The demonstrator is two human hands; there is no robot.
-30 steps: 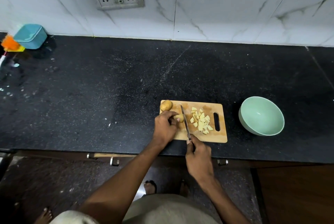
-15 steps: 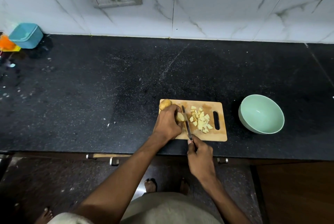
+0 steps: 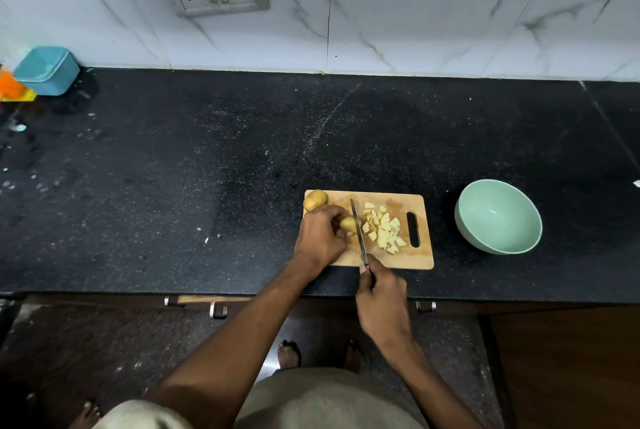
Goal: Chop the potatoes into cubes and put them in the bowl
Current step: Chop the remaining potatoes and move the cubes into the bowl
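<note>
Head view: left hand (image 3: 320, 236) pins potato (image 3: 348, 223), right hand (image 3: 382, 300) grips knife (image 3: 358, 233). I'd tuck fingertips back, slice straight down, keep cubes (image 3: 382, 229) clear.

Potato cubes (image 3: 383, 230) on chopping board (image 3: 420, 260), whole potato (image 3: 315, 199) at its far-left corner; bowl (image 3: 498, 216) right of board

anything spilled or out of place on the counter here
Nothing serious. The cubes sit on the board, and the bowl is upright and empty. Small pale specks lie on the counter left of the board, and the far left corner looks wet; what they are is unclear.
</note>
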